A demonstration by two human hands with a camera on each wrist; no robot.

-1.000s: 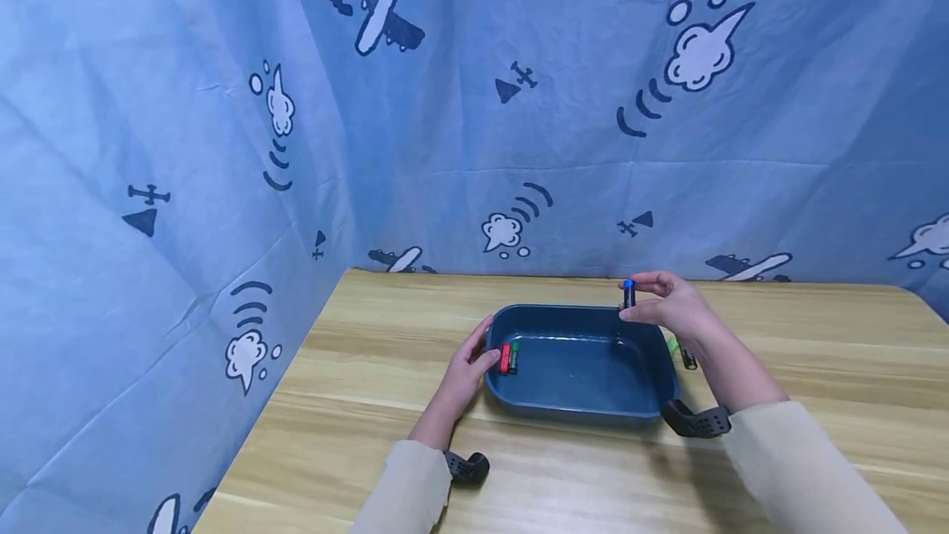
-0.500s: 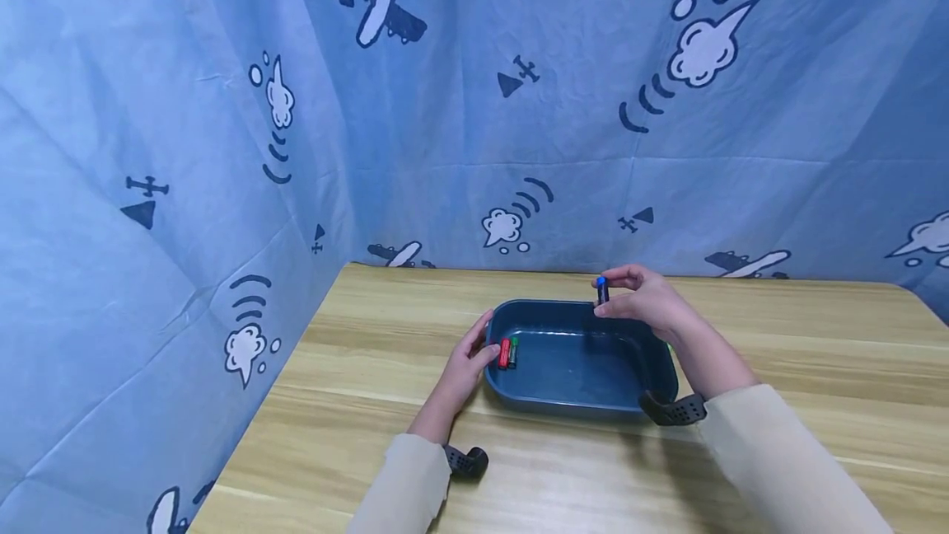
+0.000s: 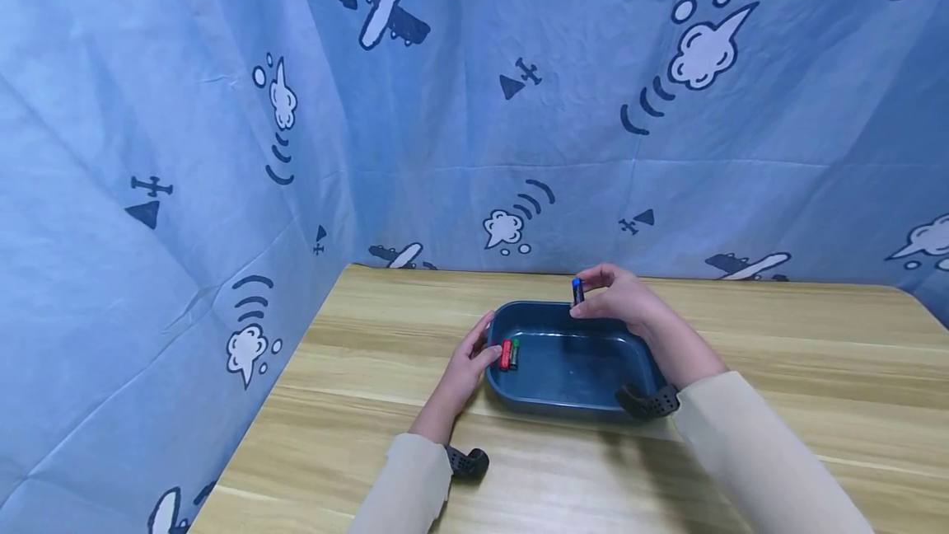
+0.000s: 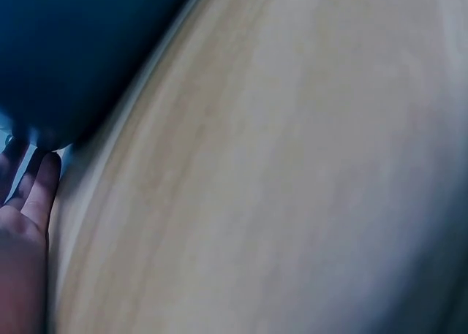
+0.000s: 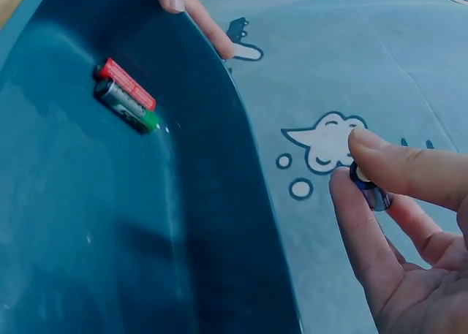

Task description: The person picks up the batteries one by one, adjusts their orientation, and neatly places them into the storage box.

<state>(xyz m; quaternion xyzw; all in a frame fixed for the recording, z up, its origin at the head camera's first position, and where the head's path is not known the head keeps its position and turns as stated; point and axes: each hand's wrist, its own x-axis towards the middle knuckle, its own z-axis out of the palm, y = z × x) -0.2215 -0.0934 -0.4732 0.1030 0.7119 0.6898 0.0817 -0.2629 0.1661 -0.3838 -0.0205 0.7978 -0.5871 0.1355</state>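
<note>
A dark battery with a blue end is pinched upright between thumb and fingers of my right hand, above the back rim of the blue basin. The right wrist view shows the same battery in the right hand, beside the basin wall. At the basin's left end my left hand grips the rim, thumb inside. Inside, near that thumb, a red battery and a dark battery with a green end lie side by side.
The basin stands on a wooden table. Behind and to the left hangs a blue curtain with airplane and cloud prints. A black band sits on my right wrist, over the basin's front right corner.
My right hand has moved left along the basin's back rim, carrying the blue-ended battery. My left hand keeps its grip on the left rim. Items right of the basin are now hidden.
</note>
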